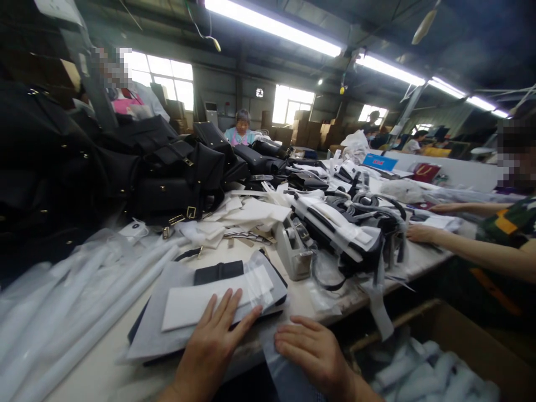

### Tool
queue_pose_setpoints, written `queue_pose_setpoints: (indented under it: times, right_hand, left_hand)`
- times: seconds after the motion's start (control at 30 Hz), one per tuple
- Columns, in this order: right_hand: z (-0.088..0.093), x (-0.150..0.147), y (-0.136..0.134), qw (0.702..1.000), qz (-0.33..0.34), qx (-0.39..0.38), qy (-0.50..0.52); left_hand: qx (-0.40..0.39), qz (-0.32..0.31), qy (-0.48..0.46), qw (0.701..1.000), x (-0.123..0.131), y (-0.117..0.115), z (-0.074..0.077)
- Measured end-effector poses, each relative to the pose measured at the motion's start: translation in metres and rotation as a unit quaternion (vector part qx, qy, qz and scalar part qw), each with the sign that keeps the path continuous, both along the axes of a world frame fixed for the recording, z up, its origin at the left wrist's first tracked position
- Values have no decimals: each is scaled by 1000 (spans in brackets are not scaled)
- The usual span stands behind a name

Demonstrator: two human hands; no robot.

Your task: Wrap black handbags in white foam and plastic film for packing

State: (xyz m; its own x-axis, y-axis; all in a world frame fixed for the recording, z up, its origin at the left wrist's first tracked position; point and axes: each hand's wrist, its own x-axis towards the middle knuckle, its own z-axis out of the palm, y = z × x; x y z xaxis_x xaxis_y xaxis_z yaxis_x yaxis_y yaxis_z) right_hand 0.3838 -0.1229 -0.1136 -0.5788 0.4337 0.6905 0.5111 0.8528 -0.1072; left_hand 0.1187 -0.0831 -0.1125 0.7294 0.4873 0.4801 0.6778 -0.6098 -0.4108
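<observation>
Just beyond, tape dispenser (pixel 300 262), black bags (pixel 167 192) — left fingers (pixel 226 309) splayed on white pad (pixel 184 309), right fingers (pixel 298 338) extended over film (pixel 280 373).

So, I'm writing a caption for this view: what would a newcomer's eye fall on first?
Probably the heap of black bags, piled across the left of the view. Next, front and centre, the left hand lies on a flat white strip, with the right hand to its right. Overhead, bright tube lights run off to the right.
</observation>
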Motion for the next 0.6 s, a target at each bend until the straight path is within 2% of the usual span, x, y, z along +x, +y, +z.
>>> queue_pose_setpoints:
  times: [0.2,0.3,0.37,0.5,0.6]
  right_hand:
    - [34,-5,29,999,-29,27,-15]
    - [44,-9,46,997,-38,51,-31]
    - [47,-11,58,997,-25,60,-47]
    - [47,-14,78,997,11,-6,-77]
    - [44,-15,86,995,9,-71,-68]
  left_hand:
    - [-14,20,-26,999,3,-2,-6]
    - [-29,46,-29,998,5,-4,-9]
    - [-30,41,-38,998,5,-5,-10]
    - [-33,23,-78,996,5,-4,-16]
    - [-23,16,-90,996,5,-2,-22]
